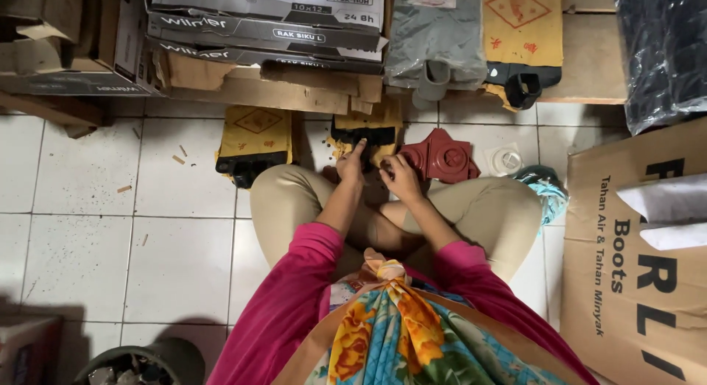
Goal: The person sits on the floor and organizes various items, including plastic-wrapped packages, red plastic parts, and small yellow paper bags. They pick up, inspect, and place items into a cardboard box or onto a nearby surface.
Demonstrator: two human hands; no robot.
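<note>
— Where were the hands?
— Both rested on a yellow packet with a black part (366, 134) lying on the tiled floor (88, 208) just ahead of the crossed legs. The left hand (351, 162) pressed it with fingers stretched forward; the right hand (402, 176) was curled, pinching its edge.
— Anything near?
— A red moulded piece (444, 156) just beside the right hand, another yellow packet (253, 142) leftward, cardboard boxes (265, 31) along the floor's far edge.
</note>
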